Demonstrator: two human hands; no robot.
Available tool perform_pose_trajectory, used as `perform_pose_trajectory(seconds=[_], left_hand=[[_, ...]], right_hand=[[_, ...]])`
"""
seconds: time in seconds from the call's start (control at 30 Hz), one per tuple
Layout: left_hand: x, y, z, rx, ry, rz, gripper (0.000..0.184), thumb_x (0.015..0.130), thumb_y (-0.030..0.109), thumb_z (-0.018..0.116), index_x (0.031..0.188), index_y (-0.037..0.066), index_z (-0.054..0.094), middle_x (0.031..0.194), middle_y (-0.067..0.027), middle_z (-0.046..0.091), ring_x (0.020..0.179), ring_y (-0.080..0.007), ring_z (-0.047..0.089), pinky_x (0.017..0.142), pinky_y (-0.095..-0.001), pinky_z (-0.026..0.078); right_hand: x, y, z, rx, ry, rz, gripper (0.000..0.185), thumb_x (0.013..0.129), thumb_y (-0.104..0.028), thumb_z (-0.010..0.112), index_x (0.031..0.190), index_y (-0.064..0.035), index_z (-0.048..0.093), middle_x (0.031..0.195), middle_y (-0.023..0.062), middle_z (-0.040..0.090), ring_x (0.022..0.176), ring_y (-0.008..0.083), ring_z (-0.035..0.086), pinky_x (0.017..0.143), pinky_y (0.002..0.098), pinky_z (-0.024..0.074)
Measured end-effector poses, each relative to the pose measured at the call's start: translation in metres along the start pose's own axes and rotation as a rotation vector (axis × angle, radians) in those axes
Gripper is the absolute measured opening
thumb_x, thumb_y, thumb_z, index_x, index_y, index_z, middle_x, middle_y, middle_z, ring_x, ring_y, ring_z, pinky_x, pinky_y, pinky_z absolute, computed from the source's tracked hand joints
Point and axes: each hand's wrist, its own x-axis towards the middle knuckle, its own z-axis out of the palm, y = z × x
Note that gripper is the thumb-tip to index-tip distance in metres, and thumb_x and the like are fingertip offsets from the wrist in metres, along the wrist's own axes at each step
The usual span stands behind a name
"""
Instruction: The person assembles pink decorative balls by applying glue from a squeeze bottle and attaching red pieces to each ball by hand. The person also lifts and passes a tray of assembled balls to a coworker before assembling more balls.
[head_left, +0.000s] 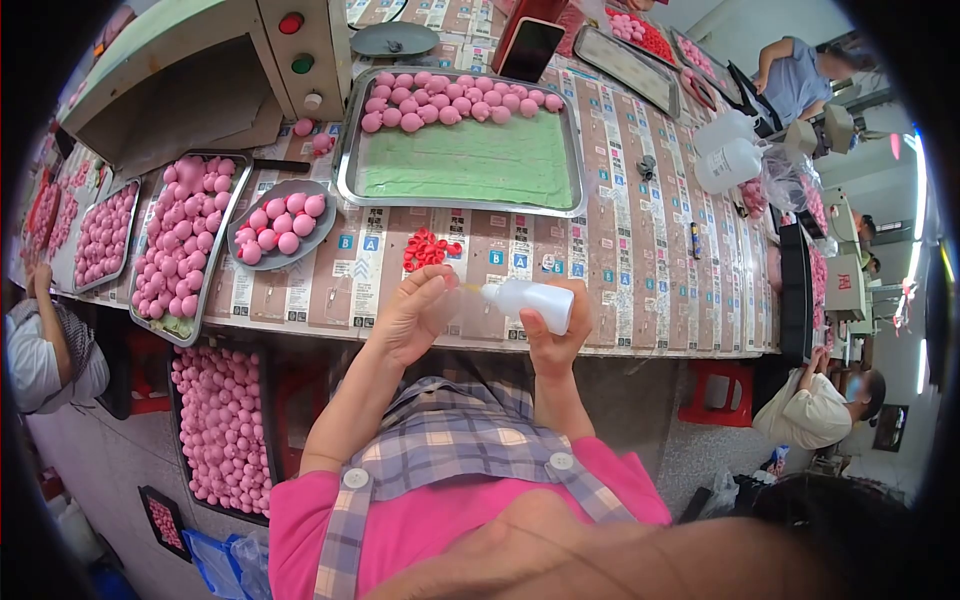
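My right hand (558, 335) is wrapped around a white squeeze bottle (530, 296), tilted almost level with its thin nozzle pointing left. The nozzle tip reaches the fingertips of my left hand (412, 318). Those fingers are pinched together, and whatever they hold is too small to make out. Just beyond the left hand, a small pile of red pieces (428, 248) lies on the table. Behind it, a metal tray (460, 203) with a green lining carries rows of pink balls (440, 98) along its far side.
To the left are a grey plate (245, 262) of pink balls with red parts and a long metal tray (140, 310) full of balls. A box-shaped machine (180, 70) stands at back left. A phone (528, 50), a marker (695, 241) and a large white bottle (722, 165) are farther off.
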Motion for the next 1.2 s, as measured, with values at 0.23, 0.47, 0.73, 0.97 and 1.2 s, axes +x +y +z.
perform_pose_trajectory(seconds=[0.23,0.47,0.73,0.97,1.2], left_hand=[[0.000,0.000,0.001,0.002,-0.015,-0.006,0.016,0.075,0.013,0.064,0.089,0.008,0.058,0.087,-0.0005,0.059,0.082,-0.0105,0.055,0.076,-0.0247,0.044],[0.000,0.000,0.000,0.014,0.024,0.003,0.016,0.076,0.012,0.063,0.090,0.008,0.058,0.087,-0.0008,0.059,0.082,-0.0109,0.055,0.077,-0.0248,0.044],[0.002,0.002,-0.006,-0.039,-0.009,0.015,0.019,0.075,0.009,0.063,0.094,0.007,0.058,0.091,-0.0023,0.059,0.084,-0.0119,0.057,0.076,-0.0251,0.046],[0.002,0.004,-0.005,-0.087,0.022,0.016,0.020,0.076,0.005,0.061,0.096,0.006,0.057,0.090,-0.0040,0.060,0.087,-0.0125,0.057,0.076,-0.0245,0.049],[0.008,0.010,-0.005,-0.076,-0.011,0.048,0.020,0.077,0.005,0.059,0.097,0.006,0.057,0.090,-0.0043,0.060,0.082,-0.0138,0.060,0.072,-0.0248,0.051]], right_hand=[[0.002,0.000,0.001,-0.023,0.007,-0.002,0.032,0.069,-0.023,0.071,0.082,-0.0009,0.053,0.072,0.0070,0.054,0.062,0.0157,0.053,0.055,0.0248,0.0413],[-0.001,-0.001,-0.003,-0.049,-0.049,0.025,0.030,0.069,-0.022,0.070,0.083,-0.0010,0.052,0.073,0.0063,0.053,0.062,0.0143,0.052,0.055,0.0245,0.0411],[0.012,0.037,-0.021,0.278,0.296,0.231,0.034,0.076,-0.023,0.064,0.096,-0.0012,0.048,0.086,0.0065,0.055,0.075,0.0108,0.054,0.059,0.0191,0.0419],[0.021,0.090,-0.077,0.183,0.307,0.527,0.033,0.078,-0.013,0.060,0.105,0.0019,0.049,0.095,0.0111,0.057,0.078,0.0130,0.055,0.068,0.0208,0.0429],[0.016,0.128,-0.089,-0.404,0.242,0.391,0.043,0.073,-0.012,0.064,0.107,0.0064,0.047,0.093,0.0140,0.058,0.087,0.0201,0.056,0.077,0.0270,0.0417]])
